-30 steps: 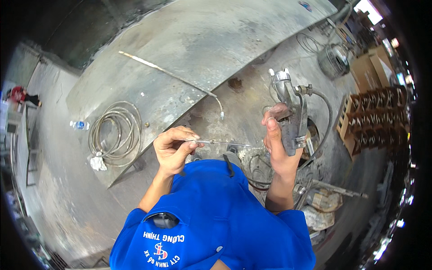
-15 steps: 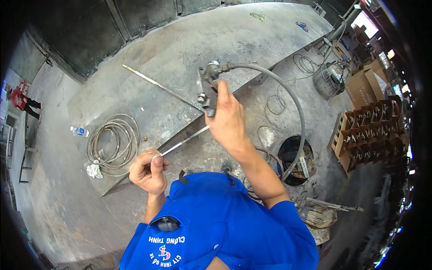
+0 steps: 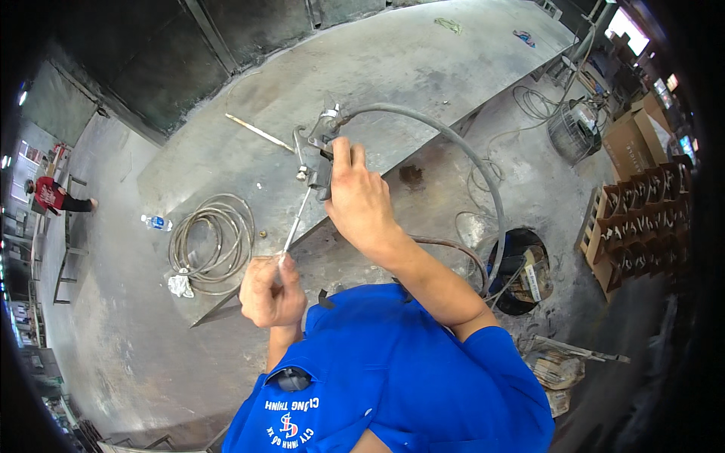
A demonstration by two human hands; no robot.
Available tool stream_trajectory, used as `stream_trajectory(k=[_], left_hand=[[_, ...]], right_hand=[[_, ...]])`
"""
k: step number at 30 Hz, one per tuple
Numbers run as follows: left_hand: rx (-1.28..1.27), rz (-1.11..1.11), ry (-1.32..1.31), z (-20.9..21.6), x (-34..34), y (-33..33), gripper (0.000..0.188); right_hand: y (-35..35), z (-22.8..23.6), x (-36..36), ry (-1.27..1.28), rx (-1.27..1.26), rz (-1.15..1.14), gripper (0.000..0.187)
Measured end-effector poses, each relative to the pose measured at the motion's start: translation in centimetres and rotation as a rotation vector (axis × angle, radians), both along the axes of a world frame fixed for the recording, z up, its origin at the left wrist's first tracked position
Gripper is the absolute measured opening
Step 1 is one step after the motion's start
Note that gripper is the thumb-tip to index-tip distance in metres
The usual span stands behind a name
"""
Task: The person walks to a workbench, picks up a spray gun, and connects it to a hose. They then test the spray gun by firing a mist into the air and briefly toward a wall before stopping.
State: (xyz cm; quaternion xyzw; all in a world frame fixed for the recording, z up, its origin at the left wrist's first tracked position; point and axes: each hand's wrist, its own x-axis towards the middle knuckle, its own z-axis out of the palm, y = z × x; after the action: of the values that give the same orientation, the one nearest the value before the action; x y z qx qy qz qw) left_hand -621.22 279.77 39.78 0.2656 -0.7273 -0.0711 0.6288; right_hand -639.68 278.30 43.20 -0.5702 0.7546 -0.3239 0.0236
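Spray gun (image 3: 323,175), R hand (image 3: 361,200) fingers round it, swung L; now meets rod (image 3: 296,224). L hand (image 3: 268,291) fingers pinch rod.

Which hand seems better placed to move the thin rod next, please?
Probably the left hand: it pinches the thin rod near its lower end, while the right hand grasps the gun-shaped tool.

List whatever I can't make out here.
All in the head view:
- Grip of the gun: mostly covered by the right hand.
- Near end of the rod: hidden in the left hand.
- Whether rod and gun touch: too small to tell.
- Inside of the bucket: partly too dark.
- What the co-worker handles, if anything: too small.
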Motion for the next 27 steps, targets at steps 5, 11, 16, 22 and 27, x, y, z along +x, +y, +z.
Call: stream_trajectory(k=[5, 11, 16, 22, 27], left_hand=[[-0.07, 0.012, -0.056, -0.3, -2.3, 0.0, 0.015], [-0.084, 0.054, -0.041, -1.1, -3.7, -0.5, 0.017], [-0.022, 0.039, -0.029, -1.6, -4.0, -0.3, 0.016], [-0.073, 0.004, -0.019, -1.8, -4.6, -0.3, 0.01], [-0.112, -0.053, -0.01, -2.3, -4.3, -0.1, 0.015]], right_hand=[[-0.1, -0.6, 0.6, 0.039, 0.002, -0.008, 0.041], [0.5, -1.0, 0.5, 0.046, 0.015, 0.011, 0.036], [0.8, -1.2, -0.4, 0.054, -0.047, 0.014, 0.035], [1.4, -1.1, -0.5, 0.03, -0.041, 0.02, 0.037], [1.7, -0.9, -0.5, 0.012, -0.016, 0.026, 0.038]])
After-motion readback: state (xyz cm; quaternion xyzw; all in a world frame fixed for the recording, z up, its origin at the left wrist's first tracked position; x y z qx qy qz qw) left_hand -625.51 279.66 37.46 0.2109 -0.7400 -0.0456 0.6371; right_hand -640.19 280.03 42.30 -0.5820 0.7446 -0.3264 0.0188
